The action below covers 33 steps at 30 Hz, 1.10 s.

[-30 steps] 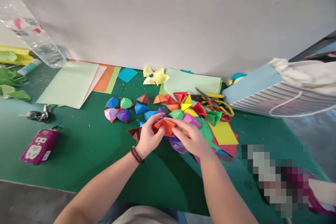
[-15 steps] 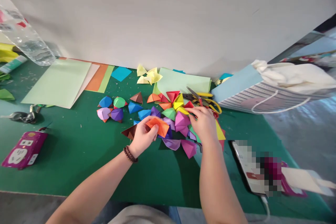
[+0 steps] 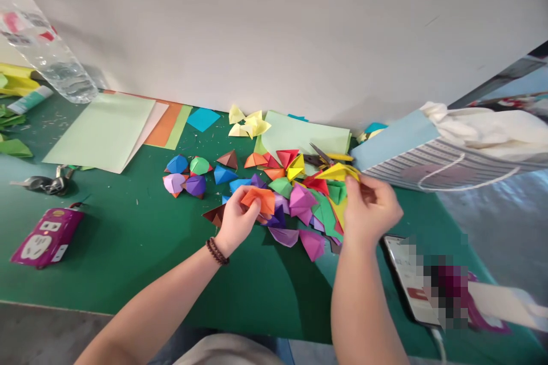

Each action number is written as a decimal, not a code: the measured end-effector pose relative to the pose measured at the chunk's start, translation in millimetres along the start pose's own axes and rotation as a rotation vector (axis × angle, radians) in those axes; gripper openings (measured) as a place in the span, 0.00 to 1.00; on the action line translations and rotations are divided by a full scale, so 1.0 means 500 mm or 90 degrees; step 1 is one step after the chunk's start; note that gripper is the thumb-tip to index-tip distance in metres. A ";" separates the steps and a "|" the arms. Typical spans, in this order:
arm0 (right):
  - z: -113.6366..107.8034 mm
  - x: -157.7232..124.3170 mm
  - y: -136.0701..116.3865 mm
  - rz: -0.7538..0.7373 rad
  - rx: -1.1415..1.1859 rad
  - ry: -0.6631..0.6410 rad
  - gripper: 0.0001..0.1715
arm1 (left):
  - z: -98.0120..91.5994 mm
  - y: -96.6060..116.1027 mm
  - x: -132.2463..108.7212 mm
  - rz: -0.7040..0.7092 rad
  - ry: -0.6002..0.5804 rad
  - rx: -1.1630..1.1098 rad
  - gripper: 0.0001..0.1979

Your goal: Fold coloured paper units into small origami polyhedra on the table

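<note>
My left hand (image 3: 238, 218) pinches an orange folded paper piece (image 3: 262, 201) between thumb and fingers, above the near side of a colourful pile. In my right hand (image 3: 371, 208) is a yellow folded paper piece (image 3: 338, 172), held up at the pile's right side. Several folded pieces lie between and around the hands, among them a pink one (image 3: 301, 203), a light green one (image 3: 281, 187) and a red one (image 3: 287, 157). Scissors (image 3: 323, 154) lie behind the yellow piece, their handles partly hidden. Joined two-tone paper pieces, such as a blue one (image 3: 177, 163), sit left of the pile.
Paper sheets (image 3: 98, 131) and pale yellow folded pieces (image 3: 250, 124) lie along the wall. A striped paper bag (image 3: 449, 162) stands right, near a phone (image 3: 411, 279). At left are a water bottle (image 3: 72, 77), keys (image 3: 55, 182) and a purple power socket (image 3: 47, 236).
My right hand has moved right and lifted a yellow folded piece from the pile. The orange piece stays in my left hand, tilted a little differently. The whole view has shifted slightly.
</note>
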State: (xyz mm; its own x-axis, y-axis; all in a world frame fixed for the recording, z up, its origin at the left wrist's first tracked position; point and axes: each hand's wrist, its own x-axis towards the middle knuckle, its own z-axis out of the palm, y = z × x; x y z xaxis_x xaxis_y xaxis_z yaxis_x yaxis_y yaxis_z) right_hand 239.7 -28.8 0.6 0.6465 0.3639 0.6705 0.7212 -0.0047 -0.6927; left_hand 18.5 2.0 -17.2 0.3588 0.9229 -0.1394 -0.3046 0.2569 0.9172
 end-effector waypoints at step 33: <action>0.046 -0.127 -0.112 0.071 0.129 -0.533 0.19 | -0.002 -0.008 -0.003 0.058 -0.018 0.056 0.10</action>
State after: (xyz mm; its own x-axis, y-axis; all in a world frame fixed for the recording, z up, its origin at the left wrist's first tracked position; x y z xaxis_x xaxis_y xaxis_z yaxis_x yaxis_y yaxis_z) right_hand 152.5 -30.1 -9.5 0.2569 0.9375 0.2348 0.5545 0.0559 -0.8303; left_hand 18.2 0.1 -20.9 0.3586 0.9324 -0.0440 -0.2588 0.1446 0.9550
